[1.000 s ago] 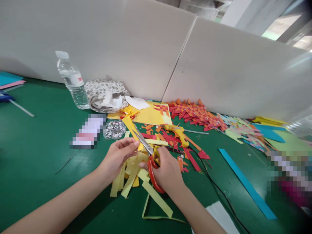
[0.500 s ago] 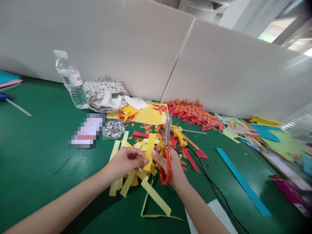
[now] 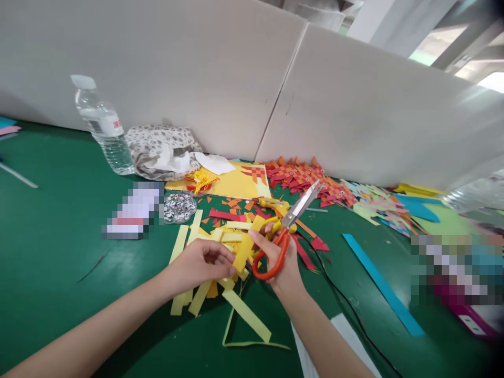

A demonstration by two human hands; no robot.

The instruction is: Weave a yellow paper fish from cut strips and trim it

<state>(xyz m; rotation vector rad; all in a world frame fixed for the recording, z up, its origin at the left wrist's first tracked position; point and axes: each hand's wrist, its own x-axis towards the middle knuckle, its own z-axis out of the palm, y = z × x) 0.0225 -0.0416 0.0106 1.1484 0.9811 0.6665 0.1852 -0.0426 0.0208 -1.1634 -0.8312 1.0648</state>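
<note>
Left hand (image 3: 205, 266)'s grip pinches the lower end of the yellow strip (image 3: 247, 248), above scraps (image 3: 202, 297) on the tabletop (image 3: 47, 262); right hand (image 3: 284, 263)'s grip is clamped round scissors (image 3: 293, 212), thumb against the strip

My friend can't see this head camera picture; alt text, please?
A left hand and right hand pinch a yellow paper strip; the right also holds red-handled scissors. Pale paper strips lie beneath on a green table, a yellow glue gun beyond.
</note>
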